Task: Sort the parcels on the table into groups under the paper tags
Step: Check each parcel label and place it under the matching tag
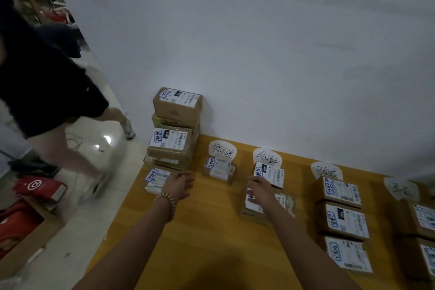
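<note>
Parcels (342, 220) lie in columns below each paper tag (222, 149) to keep groups distinct, the left hand (179, 182) hovers loose and empty beside a flat parcel (156, 179) at the worktop (211, 231) edge, and the right hand (260, 187) rests on a labelled parcel (253, 206) in the 2nd column, grip unclear.

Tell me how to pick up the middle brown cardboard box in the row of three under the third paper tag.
Take the middle brown cardboard box by its left and right side walls, coming down from above. The far box and the near box crowd its other two sides, while bare yellow table lies on its left and a gap shows on its right.
</note>
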